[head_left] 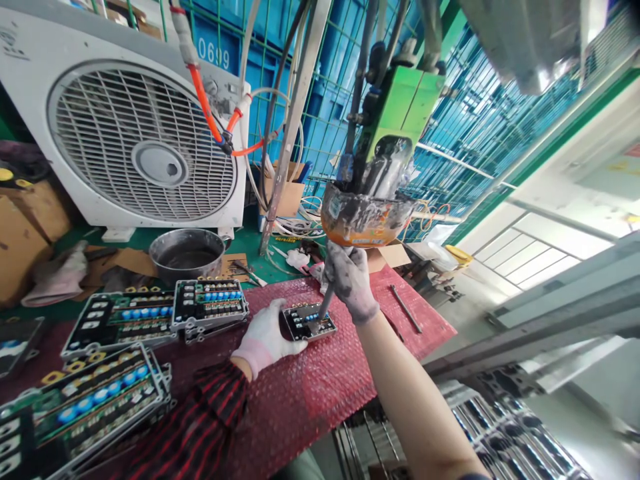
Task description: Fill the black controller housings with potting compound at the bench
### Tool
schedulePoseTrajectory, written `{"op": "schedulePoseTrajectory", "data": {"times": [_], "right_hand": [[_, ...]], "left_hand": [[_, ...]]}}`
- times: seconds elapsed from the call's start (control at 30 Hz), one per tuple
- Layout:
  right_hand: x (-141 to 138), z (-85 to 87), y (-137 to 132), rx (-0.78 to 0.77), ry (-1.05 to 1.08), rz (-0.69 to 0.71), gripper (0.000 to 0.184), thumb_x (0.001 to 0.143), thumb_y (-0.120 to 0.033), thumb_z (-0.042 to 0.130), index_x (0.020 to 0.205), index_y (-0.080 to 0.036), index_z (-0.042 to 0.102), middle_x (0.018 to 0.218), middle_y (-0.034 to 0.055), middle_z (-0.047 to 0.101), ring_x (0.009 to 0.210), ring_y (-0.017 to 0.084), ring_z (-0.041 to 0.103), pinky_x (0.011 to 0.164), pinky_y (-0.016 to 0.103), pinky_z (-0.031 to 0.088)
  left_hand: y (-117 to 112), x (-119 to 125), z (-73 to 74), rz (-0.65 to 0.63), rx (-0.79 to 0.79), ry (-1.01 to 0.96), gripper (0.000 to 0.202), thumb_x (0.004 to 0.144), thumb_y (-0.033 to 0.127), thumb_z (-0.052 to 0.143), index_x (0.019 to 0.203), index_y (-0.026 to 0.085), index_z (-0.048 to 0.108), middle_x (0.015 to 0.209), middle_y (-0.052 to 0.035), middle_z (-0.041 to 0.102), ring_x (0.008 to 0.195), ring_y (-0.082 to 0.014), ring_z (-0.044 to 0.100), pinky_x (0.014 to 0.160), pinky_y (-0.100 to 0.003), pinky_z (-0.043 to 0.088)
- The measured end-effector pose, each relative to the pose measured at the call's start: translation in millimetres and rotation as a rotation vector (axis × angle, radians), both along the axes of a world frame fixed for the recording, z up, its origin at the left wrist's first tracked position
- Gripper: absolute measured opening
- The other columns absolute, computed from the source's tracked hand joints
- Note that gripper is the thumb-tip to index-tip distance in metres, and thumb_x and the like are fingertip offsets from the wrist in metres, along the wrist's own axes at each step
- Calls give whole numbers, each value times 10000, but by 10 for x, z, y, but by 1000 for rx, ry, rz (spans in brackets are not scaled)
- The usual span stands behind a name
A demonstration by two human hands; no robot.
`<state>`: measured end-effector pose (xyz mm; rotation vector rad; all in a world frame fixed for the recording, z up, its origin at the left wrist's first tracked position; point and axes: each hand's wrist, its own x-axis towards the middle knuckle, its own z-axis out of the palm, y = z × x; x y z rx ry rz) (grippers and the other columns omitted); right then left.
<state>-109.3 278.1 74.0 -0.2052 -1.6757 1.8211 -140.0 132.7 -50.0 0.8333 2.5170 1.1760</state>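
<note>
My left hand (267, 337), in a white glove, grips a small circuit board module (307, 323) by its left side. The module lies on the red bubble-wrap mat (320, 380); blue capacitors and some grey material show in its metal frame. My right hand (351, 280), in a grey-stained glove, is closed around a grey dispensing nozzle (327, 301) whose lower end points down at the module. Directly above this hand hangs a smeared orange bowl (367, 217), under a green dispensing valve (407, 100). Whether the nozzle's tip touches the board I cannot tell.
Several larger circuit board modules (210, 303) stand at the left, some stacked. Behind them are a metal bowl (187, 253) and a big white fan (145, 147). A metal rod (406, 309) lies at the mat's right. A slanted metal post (295, 127) rises at the back.
</note>
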Motion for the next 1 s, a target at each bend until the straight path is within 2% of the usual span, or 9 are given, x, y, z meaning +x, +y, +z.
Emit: {"op": "schedulePoseTrajectory", "data": {"times": [0.17,0.27,0.43,0.63,0.77,0.9,1.0], "right_hand": [[-18,0,4,24,-21,-49,530,654,-503,797,519,-238,357,382,-104,369,322,37,305,320,211,260],[-14,-3,3,25,-29,-59,563,648,-510,805,535,-249,319,387,-109,352,327,39,299,326,216,265],[-5,-35,42,66,-52,-73,544,678,-536,773,538,-248,333,393,-99,363,349,44,297,337,221,271],[-4,-40,86,110,-60,-104,568,629,-559,787,526,-254,318,381,-93,360,348,49,311,342,230,260],[38,-65,53,80,-69,-121,554,615,-577,781,550,-253,336,401,-97,374,363,52,318,347,228,270],[81,-121,-49,3,-67,-13,555,655,-582,766,542,-248,337,394,-105,352,358,48,315,363,224,289],[99,-151,-95,-61,-66,7,570,638,-582,780,552,-248,327,393,-121,339,345,37,277,349,215,271]], "left_hand": [[-14,16,32,-5,12,6,961,508,459,830,1335,125,473,1195,-145,698,1104,-297,672,984,-370,521],[-13,7,15,-5,12,6,938,506,463,829,1315,136,487,1169,-137,707,1081,-295,680,972,-369,525],[-1,-14,-27,-7,15,16,921,512,447,833,1311,149,485,1156,-132,709,1075,-289,680,962,-361,525],[7,-12,-31,-2,-21,32,940,516,455,839,1328,144,481,1154,-132,707,1083,-298,674,969,-362,517],[2,-18,-54,-22,-18,64,955,510,428,853,1339,144,474,1214,-145,677,1135,-318,643,1018,-395,488],[2,-41,-111,-92,11,173,911,510,370,857,1318,152,497,1309,-151,622,1222,-329,584,1116,-429,414],[3,-49,-132,-125,8,248,877,527,336,851,1312,164,499,1305,-144,619,1225,-326,575,1119,-436,411]]}}
